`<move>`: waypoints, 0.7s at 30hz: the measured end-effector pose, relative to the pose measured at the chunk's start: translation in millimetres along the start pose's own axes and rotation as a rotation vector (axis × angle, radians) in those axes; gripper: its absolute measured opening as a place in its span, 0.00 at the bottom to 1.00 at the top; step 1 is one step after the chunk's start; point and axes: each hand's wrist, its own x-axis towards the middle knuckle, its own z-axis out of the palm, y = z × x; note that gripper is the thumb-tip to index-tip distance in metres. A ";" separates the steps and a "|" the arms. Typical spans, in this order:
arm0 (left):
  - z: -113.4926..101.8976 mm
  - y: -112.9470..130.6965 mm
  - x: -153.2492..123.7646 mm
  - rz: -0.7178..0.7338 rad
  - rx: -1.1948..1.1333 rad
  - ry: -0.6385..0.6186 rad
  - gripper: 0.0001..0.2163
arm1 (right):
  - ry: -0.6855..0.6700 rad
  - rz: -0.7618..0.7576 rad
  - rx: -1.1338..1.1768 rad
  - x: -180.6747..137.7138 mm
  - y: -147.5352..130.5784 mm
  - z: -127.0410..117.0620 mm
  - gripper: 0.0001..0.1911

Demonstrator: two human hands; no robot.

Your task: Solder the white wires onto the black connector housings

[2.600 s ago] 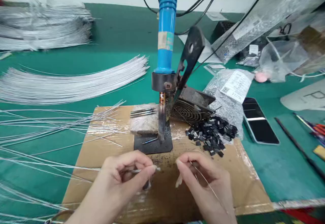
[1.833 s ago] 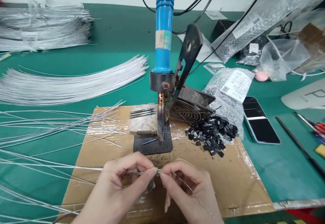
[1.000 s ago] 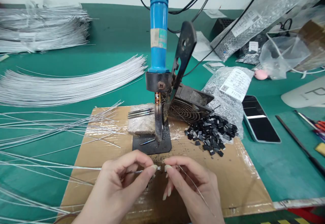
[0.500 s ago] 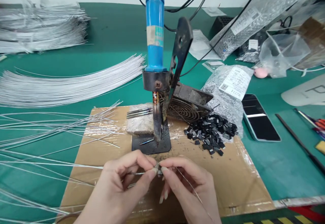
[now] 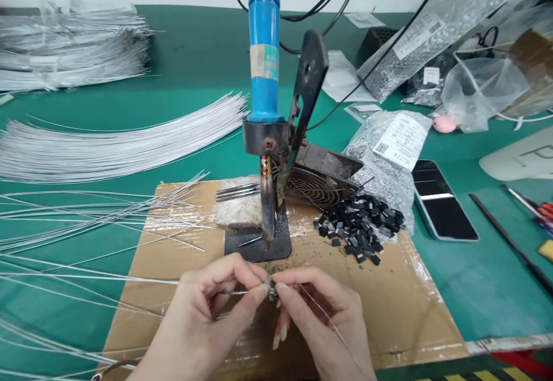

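Left hand (image 5: 211, 312), grip tight on silvery wire (image 5: 234, 293); right hand (image 5: 319, 335), grip pinching thin, curved strand (image 5: 323, 312).

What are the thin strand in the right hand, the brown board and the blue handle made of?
Thin strand: probably metal wire, since it looks silvery and curves smoothly; any coating is too fine to tell. Brown board: likely cardboard, matt and tan with shiny streaks. Blue handle: apparently plastic, with a glossy surface and moulded rings.

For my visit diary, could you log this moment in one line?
left hand: pinching wires; right hand: holding strand; hands: close together over cardboard; between: small part, unclear; iron: tip down in stand
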 end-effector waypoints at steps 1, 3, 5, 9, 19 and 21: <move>-1.6 -1.1 0.5 0.010 0.013 -0.025 0.09 | 0.000 0.000 0.005 -0.1 0.6 0.1 0.13; -3.5 -2.8 0.9 0.019 0.028 -0.054 0.10 | 0.003 0.004 0.019 -0.1 1.7 0.2 0.13; -3.1 -3.4 0.2 0.019 0.021 -0.037 0.10 | 0.009 0.008 0.028 0.0 2.4 0.3 0.13; 0.4 -4.9 -1.3 0.032 0.008 0.025 0.09 | -0.004 0.015 0.036 0.8 2.4 0.0 0.14; -2.8 -9.1 0.5 0.065 0.046 -0.015 0.08 | -0.020 0.031 0.041 1.7 4.8 -1.6 0.14; -3.3 -9.7 -0.4 0.060 0.045 -0.020 0.08 | -0.019 0.027 0.038 1.6 5.0 -1.7 0.14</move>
